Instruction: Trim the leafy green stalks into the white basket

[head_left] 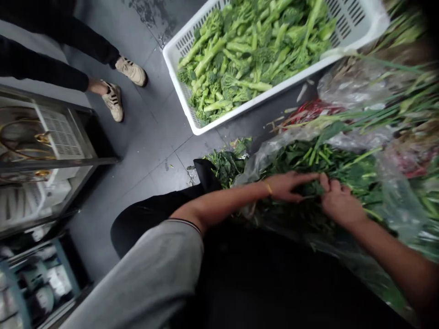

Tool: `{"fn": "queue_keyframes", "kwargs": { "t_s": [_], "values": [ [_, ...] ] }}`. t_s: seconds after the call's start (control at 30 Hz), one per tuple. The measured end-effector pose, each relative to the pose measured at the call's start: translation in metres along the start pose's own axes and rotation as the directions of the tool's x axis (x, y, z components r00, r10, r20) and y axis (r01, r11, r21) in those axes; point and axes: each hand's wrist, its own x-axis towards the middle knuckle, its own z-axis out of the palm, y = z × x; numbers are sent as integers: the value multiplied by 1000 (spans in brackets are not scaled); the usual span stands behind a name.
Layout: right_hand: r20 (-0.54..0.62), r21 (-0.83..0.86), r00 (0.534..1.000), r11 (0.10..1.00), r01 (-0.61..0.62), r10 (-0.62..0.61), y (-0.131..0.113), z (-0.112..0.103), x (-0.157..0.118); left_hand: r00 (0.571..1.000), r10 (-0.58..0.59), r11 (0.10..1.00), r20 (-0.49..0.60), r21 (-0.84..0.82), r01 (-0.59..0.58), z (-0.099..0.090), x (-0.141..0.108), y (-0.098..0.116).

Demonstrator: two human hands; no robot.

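Dark leafy greens (pixel 298 157) lie in an open clear plastic bag (pixel 264 157) at the right of the head view. My left hand (pixel 286 185), with a yellow band at the wrist, is over the greens, its fingers stretched to the right and apart from the thumb. Beside it my right hand (pixel 338 196) has its fingers curled at the leaves, close to my left fingertips. What those curled fingers hold is too small and blurred to make out.
A white basket (pixel 190 116) of green stalks stands on the tiled floor (pixel 154 123). Loose leaves (pixel 224 167) lie beside the bag. More bagged vegetables (pixel 411 109) are at the right. A person's shoes (pixel 132 71) and a metal rack (pixel 78 141) are at the left.
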Motion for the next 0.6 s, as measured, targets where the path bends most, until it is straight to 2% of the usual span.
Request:
{"fn": "queue_keyframes", "kwargs": {
  "t_s": [0.03,0.07,0.1,0.13,0.17,0.2,0.23,0.27,0.3,0.33,0.4,0.47,0.5,0.53,0.6],
  "values": [
    [30,1,1000,1000,-6,6,4,-9,-2,982,-170,983,-87,58,175,-18,-19,-15],
    [42,1,999,1000,-20,20,6,-20,-8,908,-376,910,-186,111,399,-36,-41,-32],
    [34,3,999,999,-38,38,6,-33,-17,803,-546,798,-239,144,586,-51,-65,-51],
    [4,1,999,999,-49,49,1,-45,-30,673,-688,657,-271,161,736,-63,-89,-70],
    [-24,15,999,999,-40,40,-9,-54,-45,529,-796,503,-293,165,848,-70,-111,-88],
    [-38,43,999,999,-5,6,-23,-59,-61,408,-868,382,-284,143,913,-71,-132,-106],
    [-27,75,998,996,52,-50,-43,-59,-76,336,-913,318,-230,111,941,-68,-149,-120],
    [39,150,991,981,119,-126,-64,-54,-89,298,-937,286,-182,90,954,-62,-162,-132],
    [115,233,974,958,165,-196,-88,-45,-98,296,-945,288,-139,74,955,-54,-171,-140],
    [191,326,948,928,182,-254,-110,-32,-104,315,-942,309,-113,68,949,-45,-176,-145],
    [357,547,899,837,20,-255,-151,-3,-105,362,-923,353,-129,88,931,-33,-178,-147],
    [449,646,870,747,-158,-204,-183,21,-98,418,-881,396,-222,139,908,-32,-171,-144],
    [463,670,869,711,-214,-175,-196,30,-95,473,-834,442,-284,169,881,-36,-164,-143],
    [465,694,872,674,-252,-153,-208,36,-93,548,-766,510,-336,203,836,-41,-155,-143],
    [467,763,875,559,-326,-128,-226,42,-92,722,-597,681,-349,255,687,-54,-129,-144]
  ]
}}
